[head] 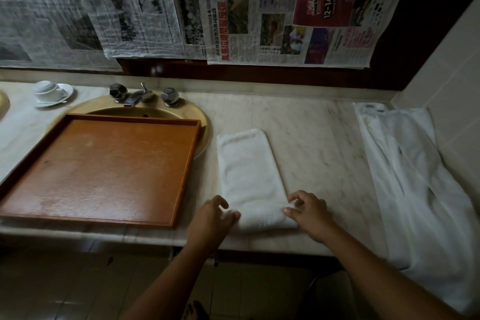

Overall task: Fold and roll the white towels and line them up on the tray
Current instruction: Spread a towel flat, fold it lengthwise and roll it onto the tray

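Note:
A white towel [249, 171], folded into a long narrow strip, lies on the marble counter and runs away from me. Its near end is turned up into a low roll. My left hand [214, 218] pinches the left end of that roll with curled fingers. My right hand [307, 213] pinches its right end the same way. To the left lies the brown wooden tray [181, 176], with nothing on it; it partly covers the sink. More white cloth [415, 189] is spread out flat at the right end of the counter.
A beige sink [205, 127] with a tap [135, 97] and two knobs lies behind the tray. A white cup on a saucer [52, 92] stands at the far left. Newspaper sheets [259, 8] hang on the back wall. A tiled wall [446, 86] closes the right side.

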Action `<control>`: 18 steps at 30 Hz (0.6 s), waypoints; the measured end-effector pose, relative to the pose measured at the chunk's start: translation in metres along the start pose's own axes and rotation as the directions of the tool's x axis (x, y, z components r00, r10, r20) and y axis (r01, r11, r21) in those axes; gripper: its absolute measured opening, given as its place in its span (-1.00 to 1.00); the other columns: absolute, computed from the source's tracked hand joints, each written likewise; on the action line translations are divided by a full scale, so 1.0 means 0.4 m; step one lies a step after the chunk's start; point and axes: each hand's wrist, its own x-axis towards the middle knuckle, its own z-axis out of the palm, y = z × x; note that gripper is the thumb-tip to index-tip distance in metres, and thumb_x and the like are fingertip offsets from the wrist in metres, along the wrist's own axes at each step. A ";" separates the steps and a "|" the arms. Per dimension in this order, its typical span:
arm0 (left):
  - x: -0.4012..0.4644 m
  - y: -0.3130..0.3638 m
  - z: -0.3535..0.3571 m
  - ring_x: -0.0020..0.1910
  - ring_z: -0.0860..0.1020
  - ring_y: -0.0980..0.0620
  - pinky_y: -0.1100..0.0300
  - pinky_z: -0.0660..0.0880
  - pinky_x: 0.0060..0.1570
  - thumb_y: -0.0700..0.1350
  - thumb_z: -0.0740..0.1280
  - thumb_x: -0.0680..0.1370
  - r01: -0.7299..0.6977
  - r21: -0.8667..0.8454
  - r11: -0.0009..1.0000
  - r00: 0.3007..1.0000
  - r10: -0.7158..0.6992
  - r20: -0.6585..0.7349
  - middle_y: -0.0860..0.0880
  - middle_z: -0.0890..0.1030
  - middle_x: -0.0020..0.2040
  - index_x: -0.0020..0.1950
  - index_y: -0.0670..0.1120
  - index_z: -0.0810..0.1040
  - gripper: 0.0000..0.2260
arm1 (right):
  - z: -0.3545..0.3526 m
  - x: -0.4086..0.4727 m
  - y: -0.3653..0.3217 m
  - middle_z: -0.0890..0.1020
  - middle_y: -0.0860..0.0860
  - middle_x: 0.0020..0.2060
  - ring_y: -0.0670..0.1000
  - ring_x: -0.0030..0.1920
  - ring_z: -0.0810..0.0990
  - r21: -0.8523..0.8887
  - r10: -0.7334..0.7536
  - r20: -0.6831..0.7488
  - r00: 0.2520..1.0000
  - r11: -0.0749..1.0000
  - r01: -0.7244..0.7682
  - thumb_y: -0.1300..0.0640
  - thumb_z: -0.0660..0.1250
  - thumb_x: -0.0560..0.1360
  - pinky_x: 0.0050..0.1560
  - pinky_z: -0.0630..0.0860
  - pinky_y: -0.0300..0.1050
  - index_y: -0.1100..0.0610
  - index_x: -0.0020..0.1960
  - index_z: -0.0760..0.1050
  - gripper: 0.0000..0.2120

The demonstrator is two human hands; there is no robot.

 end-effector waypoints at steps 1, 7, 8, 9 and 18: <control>-0.002 0.002 0.001 -0.11 0.52 0.17 0.16 0.52 -0.20 0.24 0.38 0.51 -0.058 0.075 0.995 0.996 0.063 -0.060 0.17 0.52 -0.03 0.06 0.13 0.51 -0.75 | 0.008 -0.005 0.000 0.47 -0.24 -0.03 -0.04 0.08 0.40 -0.040 -0.017 -0.050 0.999 0.999 0.015 -0.08 0.45 0.47 0.16 0.43 0.02 -0.18 -0.04 0.47 -0.84; -0.052 -0.043 0.050 -0.24 0.55 0.05 0.02 0.51 -0.28 0.08 0.23 0.62 -0.426 0.325 0.844 0.872 0.479 -0.101 0.12 0.58 -0.04 0.02 0.07 0.59 -0.83 | 0.067 -0.073 0.056 0.62 -0.22 0.15 0.00 0.02 0.46 -0.298 -0.380 -0.213 0.900 0.903 0.310 -0.08 0.16 0.53 -0.01 0.28 -0.07 -0.09 0.10 0.63 -0.69; -0.064 -0.050 0.049 -0.28 0.55 0.06 0.04 0.50 -0.30 0.11 0.23 0.63 -0.440 0.314 0.842 0.872 0.483 -0.074 0.15 0.55 0.01 0.07 0.08 0.55 -0.82 | 0.069 -0.081 0.073 0.60 -0.20 0.22 0.01 0.06 0.46 -0.288 -0.392 -0.182 0.902 0.898 0.333 -0.08 0.17 0.53 0.02 0.31 -0.05 -0.08 0.19 0.61 -0.67; -0.075 -0.057 0.049 -0.30 0.55 0.07 0.06 0.50 -0.31 0.15 0.24 0.62 -0.453 0.305 0.837 0.870 0.490 -0.053 0.17 0.53 0.06 0.14 0.07 0.52 -0.79 | 0.065 -0.090 0.081 0.57 -0.18 0.25 0.00 0.09 0.46 -0.253 -0.387 -0.146 0.910 0.904 0.344 -0.06 0.23 0.54 0.07 0.35 -0.03 -0.07 0.25 0.57 -0.67; -0.073 -0.059 0.052 0.24 0.55 0.12 -0.01 0.53 0.26 0.23 0.41 0.49 0.014 -0.295 0.955 0.998 0.007 0.069 0.13 0.58 0.27 0.33 0.09 0.56 -0.54 | 0.023 -0.077 0.048 0.64 -0.05 0.07 -0.07 0.11 0.59 0.243 -0.063 0.062 0.996 0.969 0.046 0.05 0.41 0.54 0.06 0.48 -0.23 -0.05 0.20 0.58 -0.77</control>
